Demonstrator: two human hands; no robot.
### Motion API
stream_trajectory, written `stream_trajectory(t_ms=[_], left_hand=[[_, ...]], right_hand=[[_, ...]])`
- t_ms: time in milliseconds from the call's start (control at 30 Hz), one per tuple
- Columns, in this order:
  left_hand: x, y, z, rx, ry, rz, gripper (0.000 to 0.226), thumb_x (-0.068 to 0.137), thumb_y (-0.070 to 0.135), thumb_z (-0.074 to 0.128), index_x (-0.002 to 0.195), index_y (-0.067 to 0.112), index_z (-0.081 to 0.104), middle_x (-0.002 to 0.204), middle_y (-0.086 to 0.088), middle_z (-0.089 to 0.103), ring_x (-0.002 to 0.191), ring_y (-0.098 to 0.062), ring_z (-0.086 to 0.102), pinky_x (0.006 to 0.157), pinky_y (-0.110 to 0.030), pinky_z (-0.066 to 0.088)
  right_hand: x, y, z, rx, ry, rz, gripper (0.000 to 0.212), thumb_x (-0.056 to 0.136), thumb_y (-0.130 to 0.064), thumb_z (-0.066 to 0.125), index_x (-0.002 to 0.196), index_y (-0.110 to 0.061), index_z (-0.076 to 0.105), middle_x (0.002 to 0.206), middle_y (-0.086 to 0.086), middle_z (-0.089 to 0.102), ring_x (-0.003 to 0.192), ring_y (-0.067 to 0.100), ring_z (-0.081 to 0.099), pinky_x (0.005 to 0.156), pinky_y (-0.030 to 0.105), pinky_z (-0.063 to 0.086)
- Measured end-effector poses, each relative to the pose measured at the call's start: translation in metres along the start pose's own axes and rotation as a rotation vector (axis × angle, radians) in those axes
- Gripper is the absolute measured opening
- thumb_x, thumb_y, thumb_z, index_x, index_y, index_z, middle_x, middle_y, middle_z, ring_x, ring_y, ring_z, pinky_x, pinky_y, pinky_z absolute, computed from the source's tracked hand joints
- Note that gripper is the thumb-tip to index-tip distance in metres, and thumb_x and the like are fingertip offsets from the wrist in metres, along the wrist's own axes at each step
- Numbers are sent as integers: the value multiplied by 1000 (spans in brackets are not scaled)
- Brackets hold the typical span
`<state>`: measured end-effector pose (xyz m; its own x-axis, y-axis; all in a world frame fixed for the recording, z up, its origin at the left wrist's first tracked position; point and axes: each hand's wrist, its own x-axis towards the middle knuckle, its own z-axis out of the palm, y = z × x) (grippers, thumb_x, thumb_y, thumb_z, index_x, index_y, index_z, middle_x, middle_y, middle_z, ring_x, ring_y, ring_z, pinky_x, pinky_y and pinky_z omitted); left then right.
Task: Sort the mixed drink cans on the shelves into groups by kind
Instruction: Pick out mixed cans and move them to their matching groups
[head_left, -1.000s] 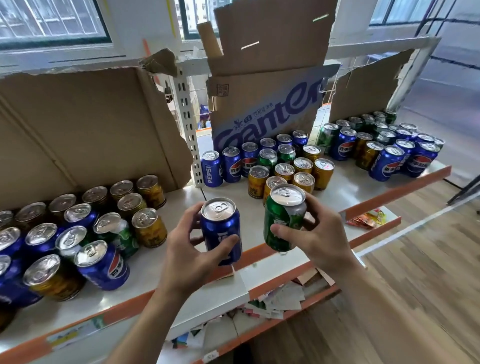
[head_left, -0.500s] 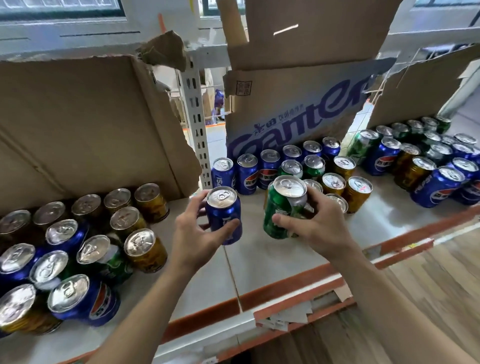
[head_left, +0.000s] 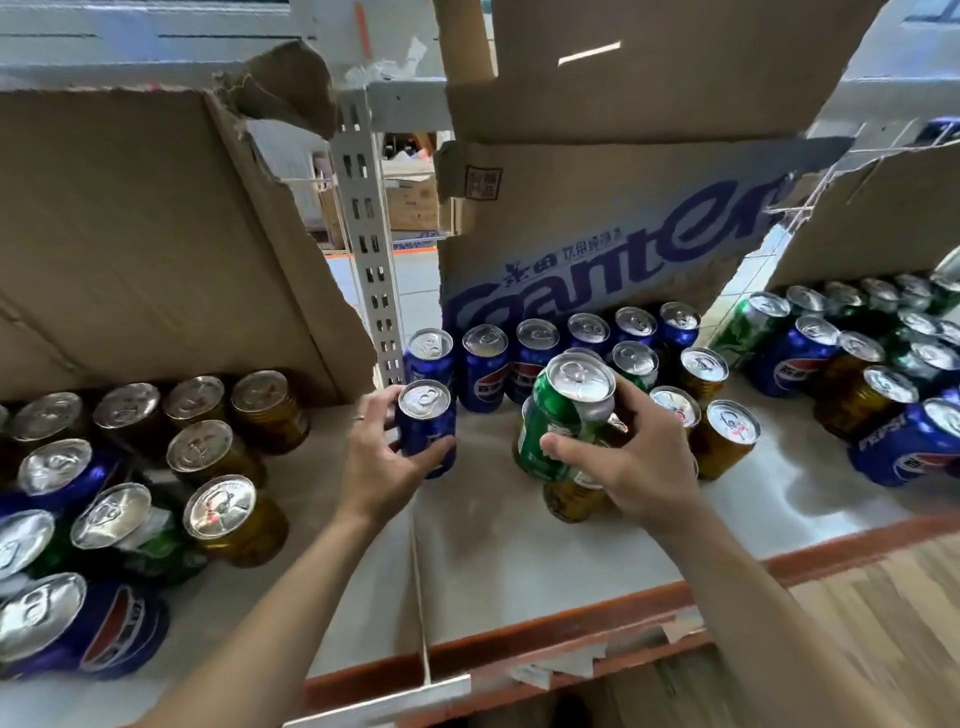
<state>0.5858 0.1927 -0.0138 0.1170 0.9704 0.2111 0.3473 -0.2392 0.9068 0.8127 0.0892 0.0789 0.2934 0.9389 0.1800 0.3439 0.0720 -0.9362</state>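
Note:
My left hand grips a blue Pepsi can, held upright just in front of a row of blue Pepsi cans at the back of the middle shelf. My right hand holds a green can, tilted slightly, above a cluster of gold cans; its lower part is hidden by my fingers. Two green cans stand behind it.
A mixed group of gold, blue and green cans fills the left shelf. More mixed cans crowd the right. Torn cardboard backs the shelves and a slotted metal upright divides them. The white shelf has an orange front edge.
Both hands have moved forward over the shelf with their cans. The blue can is now close to the Pepsi row, the green can above the gold cans.

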Motion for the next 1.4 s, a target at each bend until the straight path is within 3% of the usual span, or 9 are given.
stream_trajectory(t_ms=[167,400,533,600,667,833,967,1167,1400], left_hand=[[6,4,15,88,90,-8,76,66,19,92,130,11,53,126,-2,49,107,-21,58,81,-33,57],[0,10,39,116,222,-72,75,69,18,90,133,11,51,128,-3,46,112,-19,54,83,-31,53],[-2,18,40,95,235,-119,76,72,22,89,132,13,44,132,-8,45,118,-23,50,98,-43,48],[-11,27,41,231,355,-17,65,76,42,81,123,23,40,124,-11,43,113,-26,46,100,-49,44],[-31,44,51,324,400,84,49,81,42,68,118,35,37,124,-17,43,114,-30,44,96,-47,43],[-74,87,108,365,110,140,50,83,37,61,121,6,52,127,-11,49,121,-29,45,99,-42,41],[-71,119,149,342,-25,366,51,87,43,55,121,5,55,127,-5,50,122,-21,46,101,-36,39],[-55,162,201,349,-214,521,52,88,48,53,126,12,54,132,-4,52,124,-23,47,100,-39,42],[-44,182,252,523,-347,579,57,87,54,48,128,16,55,133,-3,52,122,-23,48,100,-45,46]], right_hand=[[5,10,-24,23,-48,-1,66,62,-10,92,123,-13,65,105,-8,74,102,6,68,82,19,54],[8,16,-61,55,-117,-17,69,61,-14,93,124,-17,64,108,-9,73,105,9,67,88,33,57],[8,21,-88,109,-133,-13,72,60,-14,93,126,-16,63,111,-8,72,108,11,66,92,38,56],[7,24,-105,119,-128,-9,75,59,-18,93,127,-15,62,111,-6,72,108,13,67,92,39,56],[4,28,-123,136,-118,1,71,58,-16,93,123,-18,64,108,-6,73,104,14,68,89,37,56],[-1,35,-170,149,-15,-16,69,60,-11,91,120,-27,62,111,-6,73,106,15,68,91,34,54],[-7,45,-204,100,88,-5,67,63,-5,89,120,-28,60,109,-14,72,107,3,65,89,17,50],[-14,68,-242,0,193,28,66,65,-8,89,116,-37,59,110,-15,71,108,9,65,96,33,52],[-8,101,-268,-42,270,92,60,65,-6,89,116,-24,63,103,-12,73,100,7,67,83,21,52]])
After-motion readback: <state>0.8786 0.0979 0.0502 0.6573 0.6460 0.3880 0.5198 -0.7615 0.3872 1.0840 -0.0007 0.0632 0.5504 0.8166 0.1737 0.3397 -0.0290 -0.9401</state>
